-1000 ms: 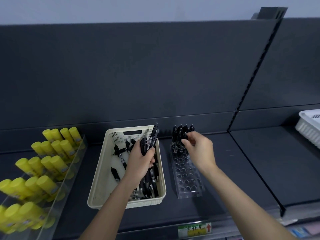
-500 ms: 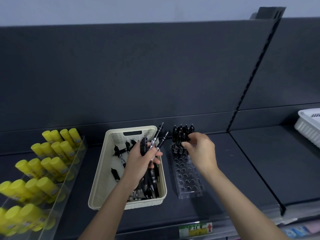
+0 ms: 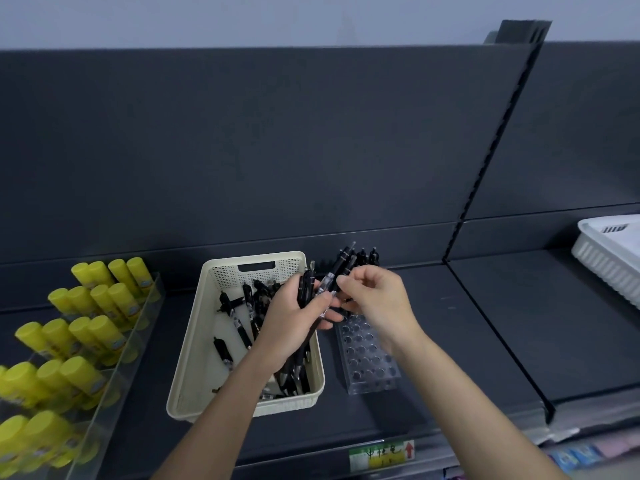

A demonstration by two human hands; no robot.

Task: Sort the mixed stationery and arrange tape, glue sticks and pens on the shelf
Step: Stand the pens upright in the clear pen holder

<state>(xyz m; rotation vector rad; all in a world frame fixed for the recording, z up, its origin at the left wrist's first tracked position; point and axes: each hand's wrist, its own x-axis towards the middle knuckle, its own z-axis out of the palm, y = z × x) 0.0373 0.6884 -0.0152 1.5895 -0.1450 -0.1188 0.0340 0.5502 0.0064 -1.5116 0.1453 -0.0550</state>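
Note:
A cream basket (image 3: 194, 344) on the dark shelf holds several loose black pens (image 3: 240, 327). My left hand (image 3: 292, 322) hovers over the basket and grips a bunch of black pens (image 3: 306, 285). My right hand (image 3: 375, 303) meets it and pinches one pen (image 3: 337, 271) that sticks out of that bunch. Right of the basket lies a clear pen rack (image 3: 367, 358) with many holes; a few black pens (image 3: 367, 256) stand in its far rows, partly hidden behind my hands.
A clear tiered stand (image 3: 138, 327) at the left holds several yellow glue sticks (image 3: 83, 327). A white basket (image 3: 609, 251) sits at the far right on the neighbouring shelf section. A price label (image 3: 381, 457) marks the front edge.
My right hand left the pens standing in the rack and came left to the bunch in my left hand, where it now pinches one pen. The left hand rose slightly.

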